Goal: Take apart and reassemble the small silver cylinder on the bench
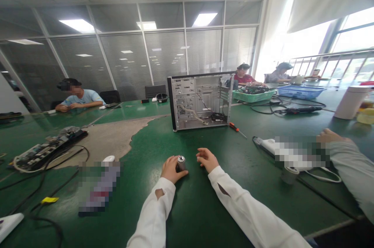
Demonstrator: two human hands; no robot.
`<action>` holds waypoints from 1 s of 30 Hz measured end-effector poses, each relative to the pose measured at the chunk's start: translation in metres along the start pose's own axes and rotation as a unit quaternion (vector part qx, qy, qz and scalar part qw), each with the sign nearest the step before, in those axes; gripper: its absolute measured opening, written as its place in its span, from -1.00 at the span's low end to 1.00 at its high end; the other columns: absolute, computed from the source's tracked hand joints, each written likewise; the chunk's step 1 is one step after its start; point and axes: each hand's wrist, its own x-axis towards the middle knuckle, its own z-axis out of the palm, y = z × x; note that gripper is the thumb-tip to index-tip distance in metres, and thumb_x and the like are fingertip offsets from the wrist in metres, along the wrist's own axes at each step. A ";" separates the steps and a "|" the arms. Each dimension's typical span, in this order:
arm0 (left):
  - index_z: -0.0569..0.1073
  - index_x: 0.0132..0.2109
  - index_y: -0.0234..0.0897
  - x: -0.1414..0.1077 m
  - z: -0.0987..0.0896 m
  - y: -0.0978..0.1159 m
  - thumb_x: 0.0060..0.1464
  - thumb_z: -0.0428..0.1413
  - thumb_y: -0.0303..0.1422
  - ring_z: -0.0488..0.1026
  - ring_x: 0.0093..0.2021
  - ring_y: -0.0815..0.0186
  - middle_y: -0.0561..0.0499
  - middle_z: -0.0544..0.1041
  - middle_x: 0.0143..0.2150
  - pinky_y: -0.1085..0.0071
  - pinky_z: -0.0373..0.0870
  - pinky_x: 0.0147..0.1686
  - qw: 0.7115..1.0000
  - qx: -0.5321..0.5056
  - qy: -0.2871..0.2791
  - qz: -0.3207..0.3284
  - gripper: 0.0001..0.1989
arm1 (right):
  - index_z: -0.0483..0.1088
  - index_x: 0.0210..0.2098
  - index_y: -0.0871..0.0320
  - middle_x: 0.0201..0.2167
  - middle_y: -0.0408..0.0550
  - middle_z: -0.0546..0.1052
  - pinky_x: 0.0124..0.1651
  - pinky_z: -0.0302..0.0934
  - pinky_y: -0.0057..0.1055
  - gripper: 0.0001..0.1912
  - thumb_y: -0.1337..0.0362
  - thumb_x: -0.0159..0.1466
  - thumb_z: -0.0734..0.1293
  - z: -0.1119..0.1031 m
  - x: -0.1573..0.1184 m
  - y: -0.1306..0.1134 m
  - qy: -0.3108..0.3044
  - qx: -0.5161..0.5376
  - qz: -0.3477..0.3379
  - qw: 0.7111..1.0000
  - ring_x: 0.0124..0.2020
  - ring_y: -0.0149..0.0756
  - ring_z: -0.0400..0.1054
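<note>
My left hand (172, 170) is wrapped round a small grey metal cylinder (181, 161) that stands upright on the green table (187, 201). To its right, my right hand (207, 159) is raised a little with fingers apart and curved, holding nothing. Beyond both hands stands an open computer case (201, 102) with loose cables inside. A screwdriver (237, 129) with an orange and black handle lies by the case's right corner.
Power strips and cables lie at left, near a blurred purple item (101, 189). At right are a white device (288, 152), another cylinder (290, 175), a person's grey sleeve (350, 166), a green basket (253, 96) and a bottle (351, 102). Other people sit farther back.
</note>
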 end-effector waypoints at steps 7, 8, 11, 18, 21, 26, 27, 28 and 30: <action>0.38 -0.13 -0.25 0.002 -0.005 -0.005 -0.30 0.17 -0.20 0.25 -0.03 0.17 -0.06 0.40 -0.10 0.31 0.12 -0.02 0.996 -0.089 0.019 0.021 -0.51 | 0.33 -0.29 0.19 -0.41 -0.08 0.43 -0.57 0.19 -0.50 -0.69 0.25 -0.07 0.27 0.000 -0.003 -0.006 -0.015 -0.002 -0.025 1.000 -0.44 -0.36 0.31; 0.39 -0.15 -0.25 0.002 -0.005 -0.004 -0.30 0.18 -0.22 0.27 -0.05 0.18 -0.05 0.41 -0.11 0.31 0.12 -0.03 0.994 -0.101 0.016 0.030 -0.53 | 0.35 -0.31 0.19 -0.43 -0.08 0.44 -0.54 0.20 -0.49 -0.71 0.24 -0.05 0.27 0.002 -0.006 -0.009 -0.021 -0.015 -0.047 0.999 -0.43 -0.35 0.32; 0.42 -0.22 -0.24 0.002 -0.008 0.002 -0.29 0.18 -0.25 0.30 -0.11 0.21 -0.02 0.43 -0.17 0.35 0.16 -0.08 0.989 -0.130 -0.010 0.073 -0.62 | 0.39 -0.32 0.17 -0.43 -0.08 0.45 -0.47 0.20 -0.48 -0.74 0.22 -0.01 0.27 0.007 -0.016 -0.019 -0.035 -0.045 -0.116 0.992 -0.40 -0.36 0.32; 0.44 -0.27 -0.25 -0.002 -0.008 0.017 -0.28 0.18 -0.30 0.33 -0.20 0.27 0.01 0.42 -0.27 0.40 0.21 -0.16 0.979 -0.167 -0.035 0.111 -0.69 | 0.42 -0.33 0.13 -0.36 -0.06 0.41 -0.50 0.14 -0.53 -0.80 0.25 0.03 0.27 0.010 -0.026 -0.031 -0.067 -0.090 -0.205 0.972 -0.40 -0.41 0.29; 0.44 -0.25 -0.25 -0.003 -0.005 0.022 -0.27 0.18 -0.33 0.33 -0.19 0.28 0.00 0.41 -0.25 0.40 0.21 -0.15 0.974 -0.186 -0.030 0.126 -0.68 | 0.42 -0.33 0.12 -0.35 -0.06 0.39 -0.47 0.16 -0.52 -0.81 0.30 0.04 0.26 0.009 -0.026 -0.032 -0.071 -0.095 -0.222 0.968 -0.39 -0.41 0.29; 0.44 -0.26 -0.24 -0.004 -0.002 0.025 -0.29 0.19 -0.36 0.33 -0.20 0.27 0.00 0.40 -0.26 0.39 0.22 -0.17 0.974 -0.189 -0.022 0.125 -0.69 | 0.42 -0.39 0.13 -0.36 -0.07 0.39 -0.46 0.17 -0.52 -0.85 0.35 0.03 0.26 0.008 -0.027 -0.036 -0.082 -0.099 -0.241 0.962 -0.38 -0.40 0.29; 0.44 -0.26 -0.23 -0.004 -0.002 0.026 -0.29 0.19 -0.36 0.33 -0.20 0.27 0.00 0.40 -0.27 0.39 0.22 -0.17 0.974 -0.186 -0.020 0.126 -0.69 | 0.42 -0.40 0.13 -0.36 -0.07 0.39 -0.45 0.17 -0.51 -0.86 0.35 0.03 0.26 0.008 -0.027 -0.037 -0.082 -0.098 -0.246 0.961 -0.38 -0.40 0.29; 0.44 -0.26 -0.23 -0.004 -0.002 0.026 -0.29 0.18 -0.36 0.33 -0.20 0.27 0.00 0.40 -0.27 0.39 0.22 -0.18 0.975 -0.183 -0.018 0.127 -0.69 | 0.42 -0.41 0.13 -0.37 -0.07 0.39 -0.44 0.17 -0.51 -0.87 0.35 0.02 0.27 0.008 -0.027 -0.038 -0.080 -0.096 -0.251 0.960 -0.38 -0.40 0.29; 0.43 -0.26 -0.24 -0.004 -0.002 0.026 -0.28 0.18 -0.35 0.33 -0.22 0.27 0.01 0.40 -0.28 0.40 0.22 -0.19 0.976 -0.175 -0.016 0.127 -0.70 | 0.41 -0.42 0.14 -0.37 -0.07 0.39 -0.41 0.17 -0.50 -0.89 0.33 0.03 0.27 0.006 -0.026 -0.040 -0.064 -0.087 -0.259 0.960 -0.37 -0.40 0.29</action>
